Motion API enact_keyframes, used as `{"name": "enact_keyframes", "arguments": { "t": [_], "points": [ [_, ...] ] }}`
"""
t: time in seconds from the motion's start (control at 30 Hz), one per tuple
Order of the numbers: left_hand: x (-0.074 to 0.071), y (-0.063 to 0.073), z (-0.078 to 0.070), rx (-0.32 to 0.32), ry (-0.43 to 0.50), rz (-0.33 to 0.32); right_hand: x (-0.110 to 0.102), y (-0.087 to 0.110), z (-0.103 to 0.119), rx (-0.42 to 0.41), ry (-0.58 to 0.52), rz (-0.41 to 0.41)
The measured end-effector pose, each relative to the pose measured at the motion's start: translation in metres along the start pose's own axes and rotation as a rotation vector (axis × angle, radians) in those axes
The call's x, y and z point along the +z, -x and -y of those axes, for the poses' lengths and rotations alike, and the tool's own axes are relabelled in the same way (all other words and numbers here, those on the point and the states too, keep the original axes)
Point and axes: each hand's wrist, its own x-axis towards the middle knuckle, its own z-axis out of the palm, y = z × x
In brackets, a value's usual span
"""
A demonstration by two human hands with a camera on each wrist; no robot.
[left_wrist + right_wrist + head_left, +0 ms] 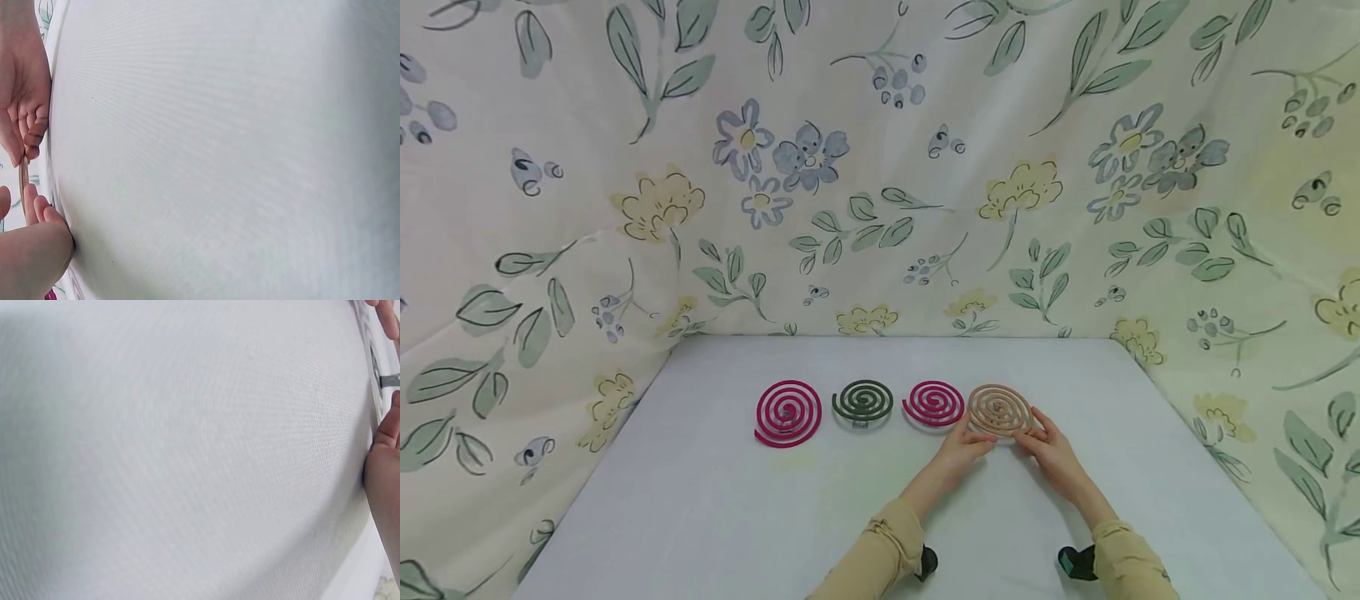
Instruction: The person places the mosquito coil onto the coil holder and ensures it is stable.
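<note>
A tan mosquito coil point(1000, 409) is at the right end of a row of coils. My left hand point(961, 450) holds its near left edge, thumb and fingers about the rim. At the near right edge my right hand point(1051, 454) pinches the same coil. Edge-on in the left wrist view, the tan coil point(23, 178) shows as a thin strip between the two hands. Under it a small grey stand point(390, 380) appears in the right wrist view; whether the coil touches it I cannot tell.
Left of the tan coil stand a magenta coil point(933, 403), a dark green coil point(862, 401) and another magenta coil point(788, 414). The white tabletop point(715, 517) lies beneath. A floral curtain point(880, 267) surrounds it at the back and sides.
</note>
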Motion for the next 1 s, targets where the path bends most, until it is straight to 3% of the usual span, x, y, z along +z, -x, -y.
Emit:
{"name": "enact_keyframes", "arguments": {
  "t": [0.73, 1.0],
  "points": [
    [0.0002, 0.0017, -0.0045, -0.03, 0.004, -0.008, 0.0006, 0.0015, 0.0001, 0.006, 0.004, 0.002],
    [0.0011, 0.0029, -0.0066, -0.011, 0.017, -0.009, 0.0005, 0.0006, -0.0011, 0.02, 0.013, -0.011]
  ]
}}
